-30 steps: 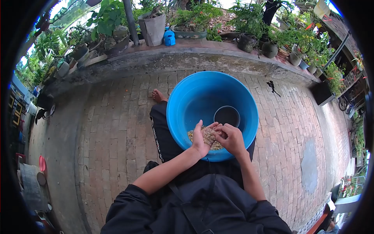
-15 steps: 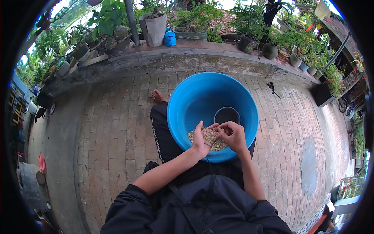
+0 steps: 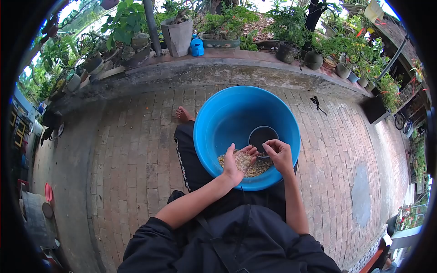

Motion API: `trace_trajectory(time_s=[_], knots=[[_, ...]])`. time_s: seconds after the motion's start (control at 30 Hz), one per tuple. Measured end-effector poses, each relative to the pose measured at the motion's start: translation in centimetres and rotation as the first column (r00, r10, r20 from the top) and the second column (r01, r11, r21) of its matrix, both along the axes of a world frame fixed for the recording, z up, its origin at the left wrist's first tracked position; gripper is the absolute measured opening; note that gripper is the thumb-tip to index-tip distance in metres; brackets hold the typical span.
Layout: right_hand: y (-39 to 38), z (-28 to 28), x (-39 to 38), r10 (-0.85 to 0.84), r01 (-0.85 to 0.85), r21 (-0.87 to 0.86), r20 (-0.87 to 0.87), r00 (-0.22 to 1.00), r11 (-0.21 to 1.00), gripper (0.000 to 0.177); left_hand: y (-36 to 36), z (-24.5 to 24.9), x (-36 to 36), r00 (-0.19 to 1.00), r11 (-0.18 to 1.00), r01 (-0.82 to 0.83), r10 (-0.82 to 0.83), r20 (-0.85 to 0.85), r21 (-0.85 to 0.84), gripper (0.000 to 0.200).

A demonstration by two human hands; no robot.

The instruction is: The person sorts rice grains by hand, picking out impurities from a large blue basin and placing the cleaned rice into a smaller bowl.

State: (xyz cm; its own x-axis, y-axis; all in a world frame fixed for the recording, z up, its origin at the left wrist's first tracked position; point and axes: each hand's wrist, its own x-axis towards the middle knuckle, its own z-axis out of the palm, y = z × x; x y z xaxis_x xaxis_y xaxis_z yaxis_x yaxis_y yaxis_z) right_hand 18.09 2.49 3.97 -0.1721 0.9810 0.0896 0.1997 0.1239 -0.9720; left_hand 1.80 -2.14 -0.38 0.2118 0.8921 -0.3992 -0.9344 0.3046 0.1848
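Note:
A large blue plastic basin [image 3: 214,109] sits tilted toward me at my lap. Loose yellowish-brown grains [image 3: 259,168] lie along its near side; their exact kind is too small to tell. My left hand [image 3: 234,167] is palm up over them, fingers spread a little, with a small heap of the grains on the palm. Beside it, over the near rim of a dark round bowl [image 3: 264,135] inside the basin, my right hand [image 3: 280,155] has thumb and fingers pinched together. What is in that pinch, if anything, is hidden.
A bare foot [image 3: 184,114] rests on the brick floor [image 3: 132,150] left of the basin. Beyond it runs a low wall [image 3: 218,73] lined with potted plants and a small blue object [image 3: 196,47]. A dark object [image 3: 318,105] lies on the bricks to the right.
My right hand has moved right, away from my left palm, to the dark bowl's near rim. My left hand keeps its place with the grains on it.

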Motion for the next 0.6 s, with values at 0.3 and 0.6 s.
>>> trace_trajectory(time_s=[0.3,0.6], knots=[[1.2,0.8,1.1,-0.014,-0.059,0.161,0.42,0.907,0.985,0.013,0.0,-0.1,0.0,0.997,0.998,-0.046,0.043,-0.069,-0.043,0.059],[4.8,0.9,1.0,0.07,-0.309,0.18,0.755,0.652,0.934,0.011,-0.2,-0.8,0.0,0.997,0.998,-0.035,0.031,-0.077,-0.057,0.059]])
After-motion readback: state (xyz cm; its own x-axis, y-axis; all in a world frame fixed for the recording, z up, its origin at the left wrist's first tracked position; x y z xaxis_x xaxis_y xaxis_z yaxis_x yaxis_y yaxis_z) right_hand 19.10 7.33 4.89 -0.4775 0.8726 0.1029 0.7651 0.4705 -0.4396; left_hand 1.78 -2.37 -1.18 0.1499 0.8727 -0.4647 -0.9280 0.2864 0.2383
